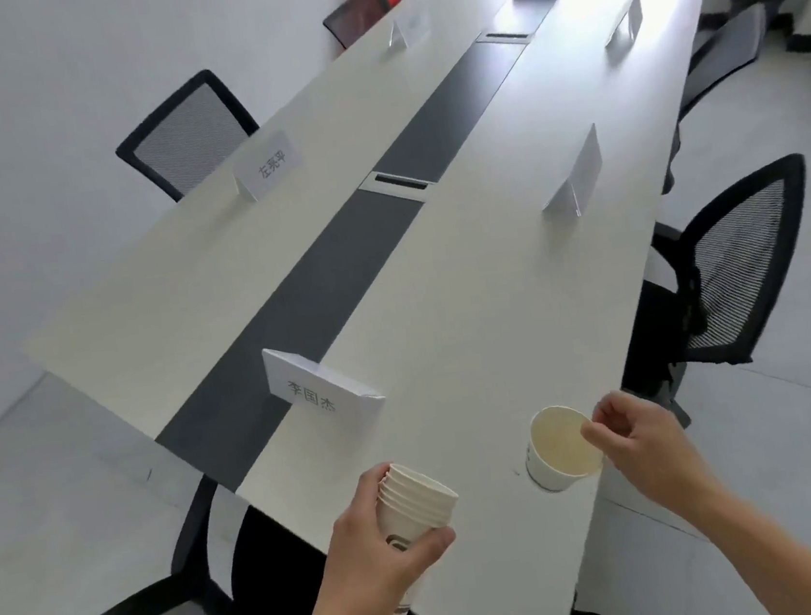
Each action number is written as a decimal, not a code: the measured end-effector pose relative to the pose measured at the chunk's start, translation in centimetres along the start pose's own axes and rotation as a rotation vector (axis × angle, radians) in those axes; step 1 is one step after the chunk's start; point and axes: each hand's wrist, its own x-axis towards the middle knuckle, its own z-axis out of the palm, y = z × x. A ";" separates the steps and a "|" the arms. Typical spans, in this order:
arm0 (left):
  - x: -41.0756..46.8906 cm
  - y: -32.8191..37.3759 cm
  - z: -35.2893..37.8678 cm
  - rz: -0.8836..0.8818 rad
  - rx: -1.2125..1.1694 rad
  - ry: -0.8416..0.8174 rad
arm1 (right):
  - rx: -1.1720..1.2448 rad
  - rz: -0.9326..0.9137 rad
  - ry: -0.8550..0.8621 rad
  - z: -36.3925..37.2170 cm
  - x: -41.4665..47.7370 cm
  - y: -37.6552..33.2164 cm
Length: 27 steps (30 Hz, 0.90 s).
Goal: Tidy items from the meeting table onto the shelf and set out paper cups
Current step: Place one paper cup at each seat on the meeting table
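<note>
My left hand grips a stack of several nested white paper cups, held tilted above the near end of the long white meeting table. A single white paper cup stands at the table's near right edge, its mouth facing up and tilted a little toward me. My right hand pinches that cup's rim on its right side with thumb and fingers. Whether the cup's base rests fully on the table I cannot tell.
Folded white name cards stand along the table, the nearest just beyond the cups, another at the left, another at the right. Black mesh chairs line both sides. A dark strip runs down the table's middle.
</note>
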 end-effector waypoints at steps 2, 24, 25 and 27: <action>1.4 0.9 0.3 -0.037 -0.017 0.058 | -0.069 -0.062 -0.082 1.0 4.9 -2.5; 5.1 -7.0 -6.1 -0.313 -0.166 0.348 | -0.368 -0.084 -0.253 24.2 25.5 -14.3; 5.6 -7.0 -6.3 -0.305 -0.172 0.341 | -0.378 -0.070 -0.257 24.3 25.6 -14.2; 6.6 -6.9 -6.7 -0.283 -0.182 0.324 | -0.394 -0.044 -0.264 24.2 25.6 -14.2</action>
